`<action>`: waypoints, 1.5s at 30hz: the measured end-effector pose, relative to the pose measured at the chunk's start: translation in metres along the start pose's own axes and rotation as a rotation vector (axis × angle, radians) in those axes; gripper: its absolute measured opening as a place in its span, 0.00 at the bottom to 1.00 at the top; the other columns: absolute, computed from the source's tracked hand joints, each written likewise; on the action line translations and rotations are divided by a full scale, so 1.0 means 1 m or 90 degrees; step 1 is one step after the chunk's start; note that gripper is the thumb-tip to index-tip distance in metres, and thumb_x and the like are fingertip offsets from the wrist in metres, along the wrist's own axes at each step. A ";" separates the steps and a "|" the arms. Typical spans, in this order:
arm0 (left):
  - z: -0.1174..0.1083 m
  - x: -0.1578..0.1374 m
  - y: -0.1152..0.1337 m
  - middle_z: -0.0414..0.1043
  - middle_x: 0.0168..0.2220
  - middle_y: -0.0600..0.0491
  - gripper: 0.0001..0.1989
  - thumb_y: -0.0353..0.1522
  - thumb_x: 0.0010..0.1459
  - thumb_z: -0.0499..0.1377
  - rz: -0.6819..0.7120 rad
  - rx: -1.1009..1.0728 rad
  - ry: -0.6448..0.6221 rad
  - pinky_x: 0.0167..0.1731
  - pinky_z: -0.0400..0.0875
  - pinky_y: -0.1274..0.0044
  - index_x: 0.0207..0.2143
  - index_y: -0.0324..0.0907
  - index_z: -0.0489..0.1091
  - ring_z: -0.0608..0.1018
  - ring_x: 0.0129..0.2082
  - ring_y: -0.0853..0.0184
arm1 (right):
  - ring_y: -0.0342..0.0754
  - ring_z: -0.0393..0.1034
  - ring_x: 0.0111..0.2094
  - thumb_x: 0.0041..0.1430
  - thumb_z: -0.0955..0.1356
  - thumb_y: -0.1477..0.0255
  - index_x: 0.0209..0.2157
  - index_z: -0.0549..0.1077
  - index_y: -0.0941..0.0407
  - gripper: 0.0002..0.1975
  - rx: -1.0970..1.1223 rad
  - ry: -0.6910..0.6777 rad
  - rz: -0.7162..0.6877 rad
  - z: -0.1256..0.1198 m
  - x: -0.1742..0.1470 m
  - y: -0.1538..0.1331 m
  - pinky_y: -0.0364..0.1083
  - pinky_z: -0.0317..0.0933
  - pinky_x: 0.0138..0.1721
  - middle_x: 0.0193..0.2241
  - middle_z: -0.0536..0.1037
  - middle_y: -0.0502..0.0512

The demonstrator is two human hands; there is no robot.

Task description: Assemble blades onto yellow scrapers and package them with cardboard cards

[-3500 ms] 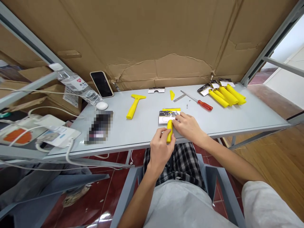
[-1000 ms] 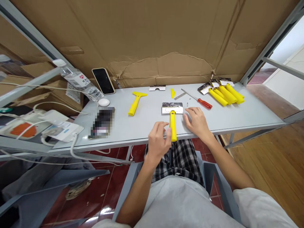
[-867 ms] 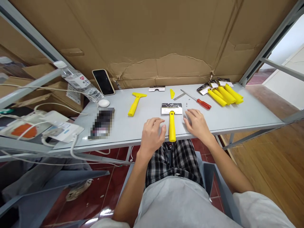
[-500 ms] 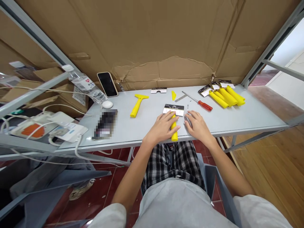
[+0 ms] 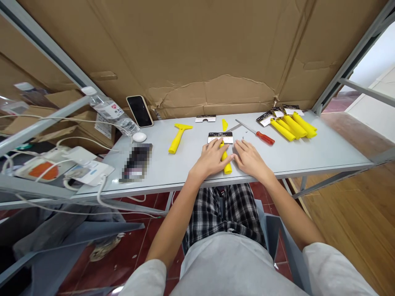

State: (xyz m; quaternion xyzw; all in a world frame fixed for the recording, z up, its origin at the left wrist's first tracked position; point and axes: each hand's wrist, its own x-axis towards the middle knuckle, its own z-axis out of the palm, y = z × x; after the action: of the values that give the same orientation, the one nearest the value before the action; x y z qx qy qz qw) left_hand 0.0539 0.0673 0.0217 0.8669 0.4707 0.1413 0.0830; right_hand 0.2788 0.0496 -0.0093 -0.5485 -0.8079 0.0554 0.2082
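Observation:
My left hand lies flat over a yellow scraper handle, fingers stretched out and thumb across the handle. Its fingertips reach a black-and-white card at the handle's far end; the scraper's head is hidden. Close on the right, my right hand rests on the table with its fingers extended and nothing in them. The thumbs of both hands nearly meet beside the handle. Beyond the hands lie a small yellow blade cover, a metal blade and a red-handled screwdriver.
A yellow scraper lies to the left, and several carded yellow scrapers are grouped at the right. Another card is at the back. A phone, a water bottle and a power strip with cables occupy the left side.
The yellow handle and its card have shifted slightly away from me and left, with the handle tilting. My right hand has moved left, closer to the handle.

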 end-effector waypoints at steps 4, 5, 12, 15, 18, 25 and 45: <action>0.004 -0.002 -0.001 0.57 0.84 0.35 0.33 0.52 0.81 0.50 -0.002 0.006 0.021 0.75 0.61 0.41 0.75 0.43 0.71 0.61 0.82 0.38 | 0.59 0.62 0.80 0.80 0.58 0.66 0.75 0.73 0.55 0.30 0.038 0.017 -0.071 -0.004 -0.002 -0.011 0.66 0.59 0.83 0.77 0.68 0.58; 0.004 -0.002 -0.002 0.58 0.84 0.35 0.33 0.51 0.82 0.49 -0.004 0.005 0.029 0.74 0.61 0.41 0.76 0.43 0.70 0.61 0.81 0.39 | 0.58 0.64 0.79 0.80 0.58 0.66 0.74 0.75 0.54 0.29 0.050 0.013 -0.078 -0.006 -0.004 -0.014 0.65 0.61 0.82 0.76 0.71 0.57; -0.006 0.000 -0.018 0.57 0.85 0.42 0.30 0.41 0.84 0.42 -0.052 -0.005 0.100 0.78 0.56 0.44 0.80 0.45 0.66 0.58 0.85 0.46 | 0.57 0.64 0.78 0.78 0.67 0.54 0.73 0.75 0.51 0.30 0.108 0.015 -0.148 -0.014 -0.016 -0.034 0.64 0.62 0.81 0.75 0.71 0.58; -0.009 0.001 -0.023 0.58 0.84 0.42 0.30 0.41 0.85 0.41 -0.058 -0.004 0.034 0.78 0.56 0.42 0.78 0.45 0.68 0.60 0.84 0.46 | 0.59 0.62 0.79 0.77 0.68 0.54 0.69 0.80 0.50 0.27 0.101 -0.014 -0.196 -0.010 -0.015 -0.039 0.65 0.62 0.81 0.76 0.70 0.57; -0.008 0.001 -0.023 0.63 0.82 0.40 0.29 0.42 0.85 0.42 -0.083 0.013 0.018 0.74 0.62 0.41 0.76 0.44 0.69 0.66 0.80 0.43 | 0.60 0.67 0.74 0.78 0.68 0.56 0.65 0.82 0.54 0.24 0.078 -0.034 -0.192 -0.004 -0.015 -0.040 0.66 0.67 0.77 0.73 0.73 0.59; -0.007 0.005 -0.016 0.64 0.81 0.40 0.29 0.44 0.85 0.43 -0.099 0.061 0.026 0.71 0.65 0.42 0.75 0.45 0.70 0.67 0.77 0.41 | 0.59 0.70 0.62 0.79 0.66 0.61 0.63 0.82 0.58 0.23 0.032 0.010 -0.168 0.006 -0.021 -0.049 0.66 0.74 0.68 0.75 0.71 0.63; 0.003 -0.057 -0.019 0.52 0.86 0.38 0.36 0.41 0.84 0.37 -0.220 0.119 0.006 0.83 0.53 0.48 0.81 0.33 0.61 0.57 0.86 0.48 | 0.61 0.41 0.88 0.82 0.51 0.52 0.84 0.55 0.67 0.44 -0.072 -0.122 0.044 -0.009 -0.011 0.004 0.67 0.43 0.90 0.84 0.47 0.64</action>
State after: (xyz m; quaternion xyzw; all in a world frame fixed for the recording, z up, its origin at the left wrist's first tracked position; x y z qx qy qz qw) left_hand 0.0104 0.0300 0.0037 0.7764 0.6241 0.0845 0.0231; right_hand 0.2888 0.0398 -0.0056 -0.5790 -0.8066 0.0691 0.0969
